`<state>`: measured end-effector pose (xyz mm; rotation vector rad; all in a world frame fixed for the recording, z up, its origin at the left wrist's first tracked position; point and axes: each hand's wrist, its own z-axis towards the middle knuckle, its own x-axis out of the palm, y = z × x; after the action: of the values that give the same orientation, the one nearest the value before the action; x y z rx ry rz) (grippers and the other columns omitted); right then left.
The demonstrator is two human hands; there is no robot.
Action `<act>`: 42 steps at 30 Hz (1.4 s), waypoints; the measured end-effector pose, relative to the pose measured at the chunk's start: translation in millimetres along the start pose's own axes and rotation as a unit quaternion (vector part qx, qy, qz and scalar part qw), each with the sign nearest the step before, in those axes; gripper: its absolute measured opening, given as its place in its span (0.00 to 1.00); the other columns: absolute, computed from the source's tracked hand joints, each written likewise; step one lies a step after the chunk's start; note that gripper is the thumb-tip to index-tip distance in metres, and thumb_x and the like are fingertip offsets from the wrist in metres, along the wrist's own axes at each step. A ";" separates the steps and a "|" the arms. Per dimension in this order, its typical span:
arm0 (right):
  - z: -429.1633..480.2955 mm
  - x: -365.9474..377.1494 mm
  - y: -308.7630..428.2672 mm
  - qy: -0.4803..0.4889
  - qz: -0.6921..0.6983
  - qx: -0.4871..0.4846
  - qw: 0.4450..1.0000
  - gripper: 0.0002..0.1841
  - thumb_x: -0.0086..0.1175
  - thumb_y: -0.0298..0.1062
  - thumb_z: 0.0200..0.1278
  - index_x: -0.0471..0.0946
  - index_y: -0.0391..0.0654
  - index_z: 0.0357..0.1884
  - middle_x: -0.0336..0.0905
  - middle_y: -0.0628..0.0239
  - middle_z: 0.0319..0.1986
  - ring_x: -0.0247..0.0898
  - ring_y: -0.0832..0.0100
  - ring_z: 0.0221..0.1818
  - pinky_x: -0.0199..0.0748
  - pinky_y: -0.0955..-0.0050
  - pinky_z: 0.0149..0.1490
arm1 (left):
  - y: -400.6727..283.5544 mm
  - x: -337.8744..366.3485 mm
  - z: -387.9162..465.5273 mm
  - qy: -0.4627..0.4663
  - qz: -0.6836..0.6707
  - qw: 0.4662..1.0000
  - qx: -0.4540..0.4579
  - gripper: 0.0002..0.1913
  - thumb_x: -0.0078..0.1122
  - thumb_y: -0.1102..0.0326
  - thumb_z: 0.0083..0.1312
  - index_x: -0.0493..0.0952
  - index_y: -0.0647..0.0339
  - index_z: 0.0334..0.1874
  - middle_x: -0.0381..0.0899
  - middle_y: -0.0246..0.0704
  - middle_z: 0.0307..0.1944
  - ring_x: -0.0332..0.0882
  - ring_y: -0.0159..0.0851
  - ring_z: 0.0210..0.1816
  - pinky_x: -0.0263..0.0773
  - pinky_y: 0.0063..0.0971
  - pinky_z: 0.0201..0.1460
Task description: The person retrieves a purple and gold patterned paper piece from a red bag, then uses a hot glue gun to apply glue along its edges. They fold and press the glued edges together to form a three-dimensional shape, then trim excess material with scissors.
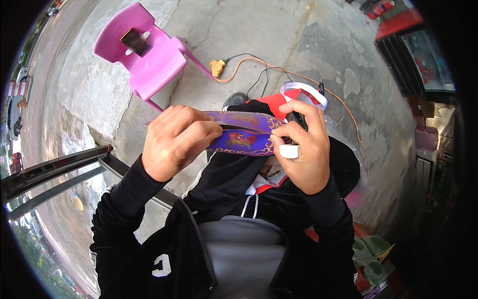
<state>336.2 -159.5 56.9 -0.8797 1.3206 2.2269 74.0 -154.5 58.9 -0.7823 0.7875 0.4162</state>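
Observation:
A purple packet with gold scrollwork [241, 142] spans the space between my two hands, above my lap. Its long edge gapes a little, showing a dark slit. My left hand [181, 140] grips the packet's left end, thumb and fingers pinched at the slit. At the right end, my right hand [304, 145] pinches the edge between thumb and index finger; a white band sits on one finger. Beneath and behind the packet, a red bag with a white strap [274, 102] lies on my legs. What the packet holds is hidden.
A pink plastic chair [158, 59] with a phone [136, 42] on it stands ahead to the left. An orange cord [349, 108] and a yellow socket block [217, 68] lie on the concrete floor. A black metal frame [56, 164] is at left, a red-topped cabinet [399, 26] at right.

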 end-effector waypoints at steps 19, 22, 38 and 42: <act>6.4 -1.2 5.5 -0.008 -0.045 -0.037 0.998 0.10 0.65 0.18 0.43 0.78 0.40 0.29 0.76 0.60 0.50 0.72 0.55 0.48 0.73 0.61 0.49 | -24.4 23.7 24.5 0.055 0.046 0.996 -0.049 0.09 0.71 0.63 0.56 0.81 0.54 0.36 0.76 0.28 0.32 0.74 0.39 0.36 0.70 0.32 0.40; 6.7 -2.2 4.6 0.000 -0.033 -0.037 0.999 0.10 0.65 0.18 0.42 0.78 0.40 0.28 0.76 0.60 0.50 0.72 0.55 0.48 0.72 0.62 0.49 | -26.3 22.0 25.0 0.054 0.051 0.996 -0.046 0.09 0.71 0.62 0.56 0.82 0.53 0.37 0.76 0.27 0.32 0.74 0.38 0.37 0.69 0.32 0.42; 12.5 -7.9 -12.6 0.035 0.038 -0.026 0.998 0.09 0.64 0.21 0.42 0.77 0.43 0.27 0.75 0.65 0.52 0.71 0.57 0.47 0.71 0.63 0.50 | -27.8 26.2 36.8 0.071 0.029 0.995 -0.057 0.08 0.71 0.62 0.56 0.81 0.53 0.33 0.77 0.26 0.32 0.75 0.38 0.37 0.68 0.32 0.45; 11.6 -8.1 -12.4 0.032 0.028 -0.026 0.999 0.09 0.64 0.20 0.42 0.77 0.43 0.27 0.75 0.64 0.52 0.72 0.57 0.47 0.72 0.64 0.50 | -30.3 23.5 39.4 0.089 0.024 0.994 -0.064 0.07 0.69 0.64 0.57 0.80 0.54 0.31 0.77 0.26 0.31 0.75 0.38 0.37 0.68 0.33 0.46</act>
<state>346.1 -143.7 58.9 -0.9516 1.3366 2.3035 125.9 -143.2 73.0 -0.9307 0.9538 0.4470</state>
